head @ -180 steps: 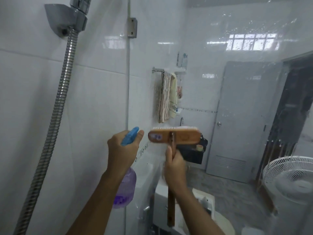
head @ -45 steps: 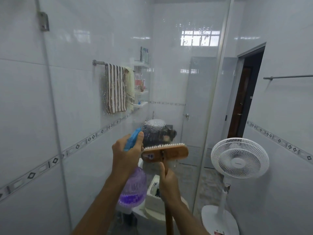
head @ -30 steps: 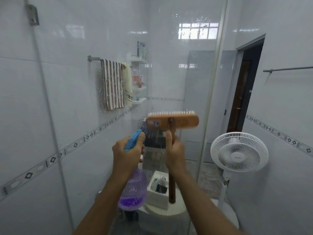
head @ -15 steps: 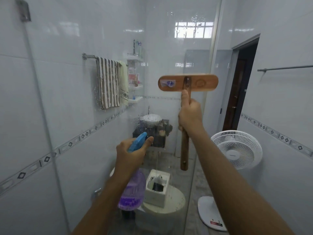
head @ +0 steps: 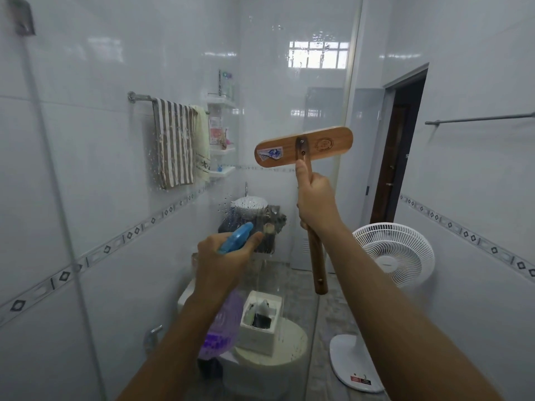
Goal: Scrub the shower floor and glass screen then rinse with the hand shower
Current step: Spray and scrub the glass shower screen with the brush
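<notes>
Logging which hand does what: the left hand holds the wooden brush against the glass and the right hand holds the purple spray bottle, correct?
No, the hands are swapped. In the head view the right hand grips the wooden brush at the glass screen, and the left hand holds the purple spray bottle.

One head-worn camera faces forward, slightly down, close behind the glass screen [head: 289, 82], toward the doorway [head: 399, 146].

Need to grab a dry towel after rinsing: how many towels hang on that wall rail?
2: a striped towel at the rail's middle, and a pale towel beside it nearer the corner shelves. More could hide behind.
</notes>
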